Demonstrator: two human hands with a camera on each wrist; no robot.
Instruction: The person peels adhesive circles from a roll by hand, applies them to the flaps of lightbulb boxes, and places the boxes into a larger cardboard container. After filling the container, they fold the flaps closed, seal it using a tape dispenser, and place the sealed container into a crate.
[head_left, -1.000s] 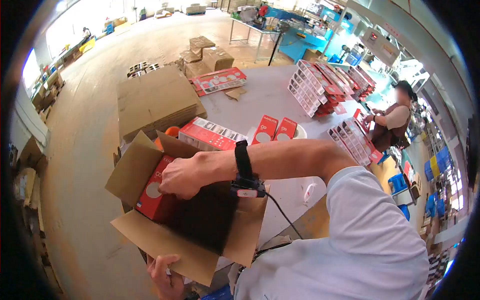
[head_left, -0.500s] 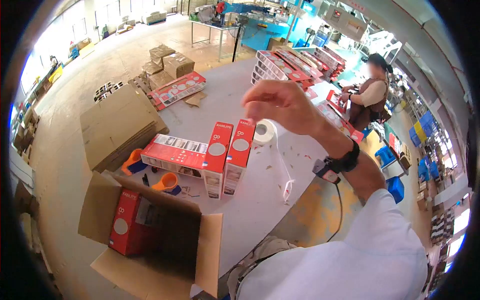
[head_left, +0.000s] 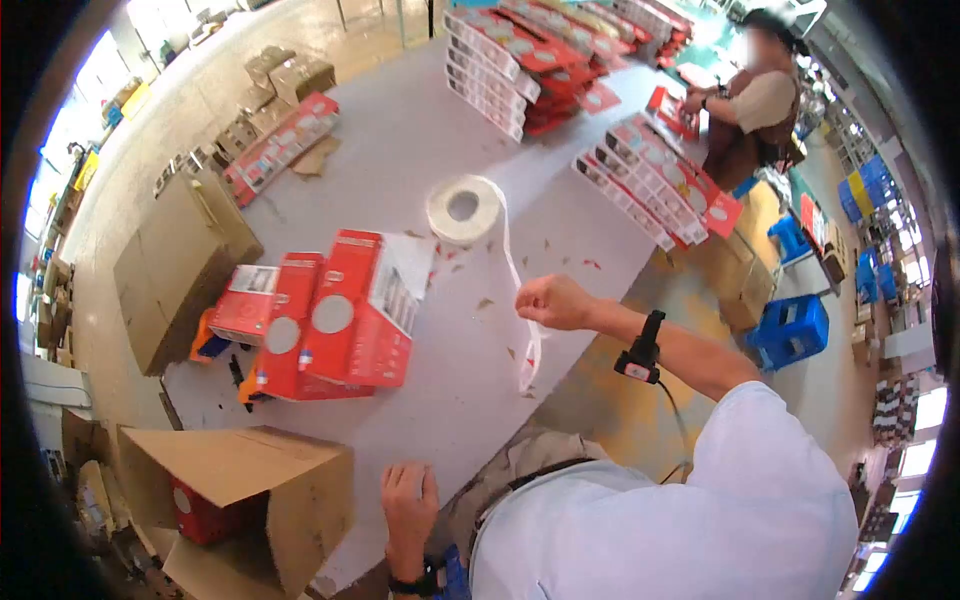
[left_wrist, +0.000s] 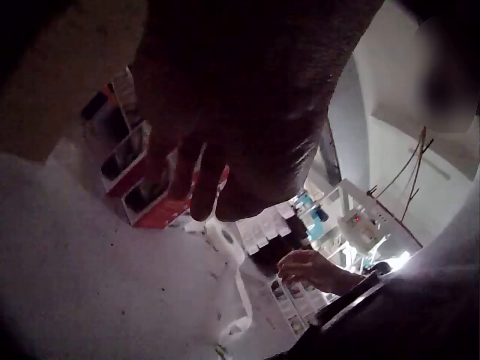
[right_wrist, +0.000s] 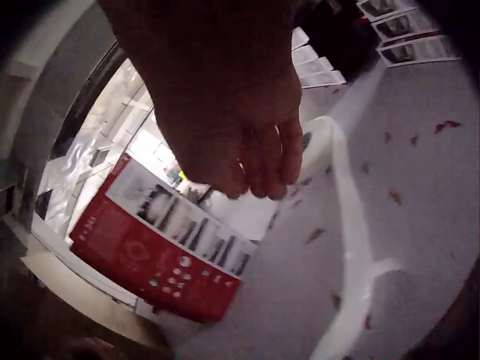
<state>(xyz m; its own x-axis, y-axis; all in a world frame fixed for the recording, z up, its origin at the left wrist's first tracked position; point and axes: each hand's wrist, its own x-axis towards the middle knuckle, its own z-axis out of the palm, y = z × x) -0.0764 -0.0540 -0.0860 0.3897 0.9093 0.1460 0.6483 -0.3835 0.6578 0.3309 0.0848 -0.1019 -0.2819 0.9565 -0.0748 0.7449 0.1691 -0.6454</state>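
Note:
My right hand [head_left: 555,302] hovers above the table's near side, fingers loosely bent and holding nothing. A white strip trails past its fingertips from the white roll [head_left: 436,212]. My left hand [head_left: 410,505] is low at the table's near edge, fingers relaxed, between my body and the open cardboard carton [head_left: 312,520]. Inside that carton, a red box [head_left: 196,510] is partly hidden by the flaps. Left of my right hand two red printed boxes [head_left: 335,318] stand side by side, a third red box [head_left: 246,300] behind them. The right wrist view shows a red box [right_wrist: 169,247] below the hand.
Flattened cardboard [head_left: 175,270] is stacked at the left. Red and white boxes are piled at the back [head_left: 520,65] and right [head_left: 650,180]. Another person [head_left: 755,100] works there. A blue stool [head_left: 790,330] is on the floor. Orange-handled tools [head_left: 203,335] lie by the boxes.
My right hand has left the box in the carton, swung up past the standing boxes, and come down beside the strip. My left hand has let go of the carton flap. The head view has turned right.

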